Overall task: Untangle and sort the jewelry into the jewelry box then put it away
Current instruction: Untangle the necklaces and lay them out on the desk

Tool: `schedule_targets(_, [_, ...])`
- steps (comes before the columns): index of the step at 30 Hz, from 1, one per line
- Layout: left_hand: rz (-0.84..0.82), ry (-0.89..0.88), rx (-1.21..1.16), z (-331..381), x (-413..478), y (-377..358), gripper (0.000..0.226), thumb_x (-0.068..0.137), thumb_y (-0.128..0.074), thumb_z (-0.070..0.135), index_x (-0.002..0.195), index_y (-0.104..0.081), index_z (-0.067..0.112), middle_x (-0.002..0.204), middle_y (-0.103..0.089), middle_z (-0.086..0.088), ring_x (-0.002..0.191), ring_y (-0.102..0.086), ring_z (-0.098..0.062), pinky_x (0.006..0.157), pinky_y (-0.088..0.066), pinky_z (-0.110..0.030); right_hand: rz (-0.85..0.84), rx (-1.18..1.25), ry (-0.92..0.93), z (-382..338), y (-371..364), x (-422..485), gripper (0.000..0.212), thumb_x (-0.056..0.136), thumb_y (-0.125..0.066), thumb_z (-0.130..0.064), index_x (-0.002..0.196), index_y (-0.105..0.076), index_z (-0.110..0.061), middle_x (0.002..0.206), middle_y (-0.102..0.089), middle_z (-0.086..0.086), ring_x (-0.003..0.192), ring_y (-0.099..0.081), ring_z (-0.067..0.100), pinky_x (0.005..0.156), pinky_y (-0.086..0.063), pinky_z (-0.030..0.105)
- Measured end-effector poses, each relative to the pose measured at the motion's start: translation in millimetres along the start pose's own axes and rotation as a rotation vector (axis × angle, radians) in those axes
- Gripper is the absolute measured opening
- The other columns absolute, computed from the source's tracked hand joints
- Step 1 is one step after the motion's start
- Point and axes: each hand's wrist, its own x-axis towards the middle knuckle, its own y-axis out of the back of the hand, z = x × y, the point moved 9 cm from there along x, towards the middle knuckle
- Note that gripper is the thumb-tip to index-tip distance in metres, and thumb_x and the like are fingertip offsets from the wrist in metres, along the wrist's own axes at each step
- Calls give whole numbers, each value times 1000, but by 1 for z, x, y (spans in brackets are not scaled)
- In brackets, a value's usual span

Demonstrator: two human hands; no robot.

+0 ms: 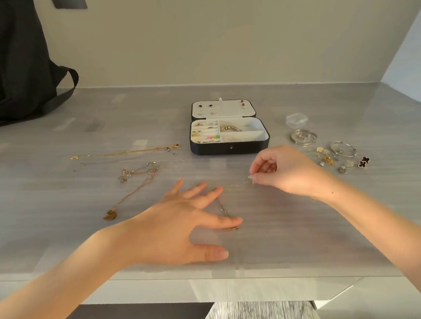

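Chain (221, 206), thin and gold, on the counter (59, 219) at 6 o'clock from the jewelry box (229, 135); long axis roughly 1 o'clock to 7 o'clock, with a bend partway. Upper end pinched between thumb and fingertip of the right hand (287, 171), other fingers curled in. Lower end pinned under the index fingertip of the left hand (181, 226), fingers straight and spread wide, thumb flat on the counter, nothing gripped.

Jewelry box open, lid laid back toward 12 o'clock, long side running 9 to 3; small pieces in the left compartments, beaded bracelet (231, 128) in the upper right one.

At 9 o'clock from the box, gold necklace (126, 152) stretched 9 to 3. At 8 o'clock, rose-gold necklace (134, 187), crescent pendants toward 7. At 3 o'clock, clear tub (296, 120), bangle (303, 136), scattered earrings (339, 159).
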Motion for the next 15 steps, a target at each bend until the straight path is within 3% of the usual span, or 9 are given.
schedule_targets(2, [11, -29, -28, -1, -1, -1, 44, 71, -26, 78, 112, -10, 81, 151, 18, 19, 138, 23, 1, 110, 22, -28, 9, -91, 47, -1, -2, 1, 12, 81, -66, -13, 77, -62, -24, 75, -59, -9, 65, -50, 1, 61, -39, 11])
schedule_targets(4, [66, -62, -82, -3, -3, 2, 45, 72, -28, 79, 113, -10, 81, 150, 13, 24, 137, 19, 7, 111, 18, -22, 102, -266, 153, -12, -1, -2, 9, 82, -66, -16, 83, -62, -25, 80, -59, -9, 72, -50, 5, 63, -34, 13])
schedule_targets(6, [216, -67, -178, -11, -6, 16, 43, 76, -32, 75, 117, -19, 77, 149, -6, 28, 136, 2, 13, 110, 8, -11, 220, -353, 344, -34, -1, -14, 6, 80, -67, -21, 86, -67, -22, 82, -61, -6, 77, -51, 13, 68, -32, 19])
schedule_targets(8, [400, -6, -224, -28, -9, 34, 41, 79, -36, 68, 119, -44, 63, 138, -36, 30, 127, -27, 15, 104, -13, -3, 146, -251, 455, -50, -10, -28, 10, 77, -65, -31, 83, -69, -25, 81, -62, -10, 79, -52, 11, 74, -36, 19])
schedule_targets(9, [490, 36, -219, -36, -9, 42, 42, 80, -38, 63, 115, -56, 52, 126, -50, 28, 118, -41, 11, 99, -24, -5, 45, -194, 468, -54, -19, -33, 12, 76, -65, -36, 83, -70, -27, 82, -61, -13, 82, -52, 6, 77, -37, 17])
schedule_targets(11, [597, 109, -218, -46, -5, 53, 40, 80, -43, 55, 103, -69, 35, 99, -60, 21, 97, -53, 2, 86, -38, -16, -132, -178, 459, -55, -37, -42, 16, 75, -66, -43, 85, -69, -31, 84, -59, -16, 87, -50, 3, 80, -37, 16])
schedule_targets(13, [572, 139, -235, -46, 4, 55, 29, 80, -53, 47, 95, -71, 30, 85, -57, 19, 85, -55, -2, 80, -42, -24, -190, -223, 451, -51, -45, -46, 17, 74, -70, -45, 85, -68, -32, 85, -56, -16, 89, -48, 4, 80, -37, 16])
schedule_targets(15, [459, 101, -258, -38, 18, 49, 15, 83, -63, 35, 97, -70, 33, 86, -56, 16, 83, -52, 0, 80, -41, -26, -182, -224, 440, -48, -46, -48, 15, 74, -71, -42, 84, -67, -31, 83, -55, -16, 87, -48, 2, 79, -37, 15])
